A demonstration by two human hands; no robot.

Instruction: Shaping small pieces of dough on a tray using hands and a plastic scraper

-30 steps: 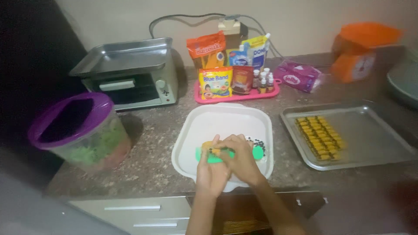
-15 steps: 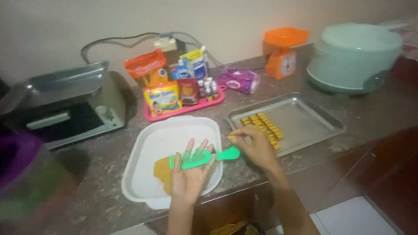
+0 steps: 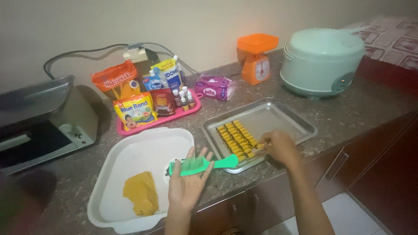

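Below, a white plastic tub (image 3: 130,161) holds yellow dough (image 3: 140,193); the left hand (image 3: 186,185), flat open, carries a green comb (image 3: 202,164). The right hand (image 3: 278,147) pinches a ridged piece (image 3: 260,146) over the metal tray (image 3: 285,116) of ridged rows (image 3: 235,138).

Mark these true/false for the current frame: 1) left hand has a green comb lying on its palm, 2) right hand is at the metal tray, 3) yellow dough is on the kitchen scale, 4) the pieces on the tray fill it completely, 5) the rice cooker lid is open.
1) True: the green comb lies across the open left hand.
2) True: the right hand is at the metal tray, by the rows of pieces.
3) False: the yellow dough lies in the white tub; the orange scale is bare.
4) False: they cover only its left part.
5) False: the rice cooker is shut.
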